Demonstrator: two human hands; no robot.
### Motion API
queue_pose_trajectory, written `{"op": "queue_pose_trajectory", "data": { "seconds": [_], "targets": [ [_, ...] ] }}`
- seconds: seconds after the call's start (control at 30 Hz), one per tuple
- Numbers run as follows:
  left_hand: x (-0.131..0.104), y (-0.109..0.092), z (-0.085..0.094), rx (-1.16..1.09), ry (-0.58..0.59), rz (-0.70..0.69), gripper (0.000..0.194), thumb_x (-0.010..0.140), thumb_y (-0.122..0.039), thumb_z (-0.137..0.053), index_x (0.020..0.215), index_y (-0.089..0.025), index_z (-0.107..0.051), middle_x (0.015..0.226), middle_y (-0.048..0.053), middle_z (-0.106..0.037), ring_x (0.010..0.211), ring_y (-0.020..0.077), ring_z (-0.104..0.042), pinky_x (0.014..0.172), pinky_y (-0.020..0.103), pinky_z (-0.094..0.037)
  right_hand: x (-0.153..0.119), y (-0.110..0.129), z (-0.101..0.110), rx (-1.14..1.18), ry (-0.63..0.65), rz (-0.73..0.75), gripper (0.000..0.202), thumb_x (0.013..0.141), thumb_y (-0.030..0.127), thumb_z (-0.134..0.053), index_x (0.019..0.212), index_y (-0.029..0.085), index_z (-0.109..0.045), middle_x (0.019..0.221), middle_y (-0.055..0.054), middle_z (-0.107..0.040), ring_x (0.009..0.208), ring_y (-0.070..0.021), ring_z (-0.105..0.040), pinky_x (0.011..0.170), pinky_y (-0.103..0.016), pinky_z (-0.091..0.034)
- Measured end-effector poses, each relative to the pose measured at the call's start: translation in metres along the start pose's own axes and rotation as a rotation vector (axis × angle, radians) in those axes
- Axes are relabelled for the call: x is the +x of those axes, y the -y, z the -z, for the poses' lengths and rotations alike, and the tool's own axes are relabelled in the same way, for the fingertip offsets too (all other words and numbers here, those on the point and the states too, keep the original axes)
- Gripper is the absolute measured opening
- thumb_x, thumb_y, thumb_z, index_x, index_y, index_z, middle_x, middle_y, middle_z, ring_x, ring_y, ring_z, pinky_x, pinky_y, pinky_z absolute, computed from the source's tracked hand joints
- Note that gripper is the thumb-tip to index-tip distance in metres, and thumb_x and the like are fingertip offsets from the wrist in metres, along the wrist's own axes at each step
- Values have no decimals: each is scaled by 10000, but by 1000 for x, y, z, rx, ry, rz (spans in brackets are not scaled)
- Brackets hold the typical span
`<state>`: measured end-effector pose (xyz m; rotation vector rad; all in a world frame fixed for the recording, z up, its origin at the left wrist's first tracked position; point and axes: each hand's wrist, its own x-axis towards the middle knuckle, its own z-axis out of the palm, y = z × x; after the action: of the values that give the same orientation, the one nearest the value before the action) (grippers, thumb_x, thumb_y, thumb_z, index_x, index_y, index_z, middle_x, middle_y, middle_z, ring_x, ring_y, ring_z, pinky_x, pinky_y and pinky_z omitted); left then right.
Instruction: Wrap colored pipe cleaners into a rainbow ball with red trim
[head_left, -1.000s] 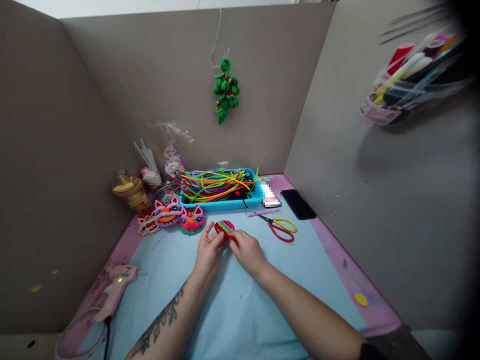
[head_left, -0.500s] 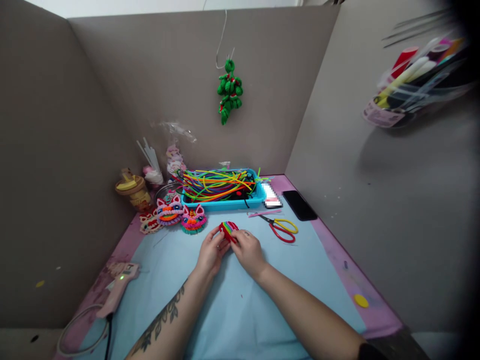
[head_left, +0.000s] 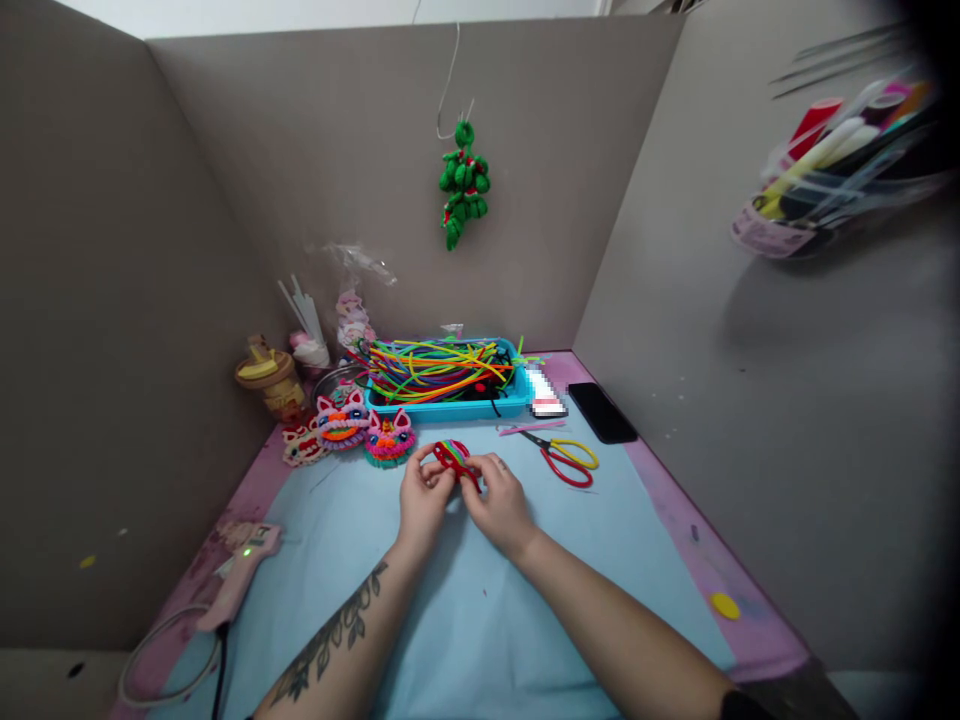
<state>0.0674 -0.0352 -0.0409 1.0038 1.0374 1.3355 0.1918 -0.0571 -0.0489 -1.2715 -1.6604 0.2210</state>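
Note:
Between my two hands, over the middle of the blue cloth (head_left: 517,600), is a small red craft piece with rainbow stripes (head_left: 452,455). It looks made of pipe cleaners. My left hand (head_left: 426,490) grips its left and lower side, thumb and fingers closed. My right hand (head_left: 496,497) pinches its lower right edge. Fingers cover parts of the piece. Scissors with one yellow and one red handle (head_left: 568,460) lie right of my right hand. A pink animal-face craft (head_left: 390,438) sits beyond my left hand.
A blue tray (head_left: 420,409) of colourful pipe cleaners stands at the back. A phone (head_left: 602,412) lies right of it. More animal-face crafts (head_left: 342,420) are at back left. A pink glue gun (head_left: 238,578) with a cord lies front left. Grey panels surround the table.
The red striped piece has turned and tilted in my hands, showing more red along its lower right. My fingers have shifted their hold. The whole view has moved slightly.

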Motion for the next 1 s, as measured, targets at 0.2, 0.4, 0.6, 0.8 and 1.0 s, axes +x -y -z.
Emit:
{"op": "queue_pose_trajectory", "data": {
  "seconds": [0.2,0.4,0.6,0.8,1.0],
  "targets": [
    [-5,-4,-5,85,33,-64,455,707,-209,-675,1112,-186,-471,802,29,-686,770,160,-668,738,276,-499,2,1,2,31,13,-55,122,832,150,-492,876,194,-597,845,-62,-603,839,-204,-578,756,-308,-469],
    [-7,-2,-4,159,48,-116,459,729,-201,-654,1150,-188,-472,820,36,-683,791,162,-662,768,283,-493,3,-2,0,-22,60,-73,120,808,139,-498,826,196,-601,807,-52,-620,810,-204,-583,736,-299,-454],
    [-4,0,-4,98,10,-29,582,697,-233,-679,1215,-185,-419,836,31,-669,714,133,-645,675,236,-485,0,-5,-4,53,75,-169,150,861,195,-448,892,187,-595,782,-35,-660,686,-173,-612,627,-259,-452],
    [-4,-1,-6,89,29,47,611,682,-250,-673,1220,-167,-396,771,24,-681,645,121,-629,613,210,-457,-2,-7,-9,30,20,-111,161,858,185,-469,909,192,-622,815,-53,-682,739,-188,-630,682,-278,-475],
    [-3,0,-4,112,25,35,576,698,-234,-651,1211,-171,-397,694,-5,-671,565,100,-584,562,193,-424,2,-6,-6,8,-7,5,181,836,131,-486,891,212,-638,845,-55,-655,825,-202,-600,758,-311,-481]
  ]
}}
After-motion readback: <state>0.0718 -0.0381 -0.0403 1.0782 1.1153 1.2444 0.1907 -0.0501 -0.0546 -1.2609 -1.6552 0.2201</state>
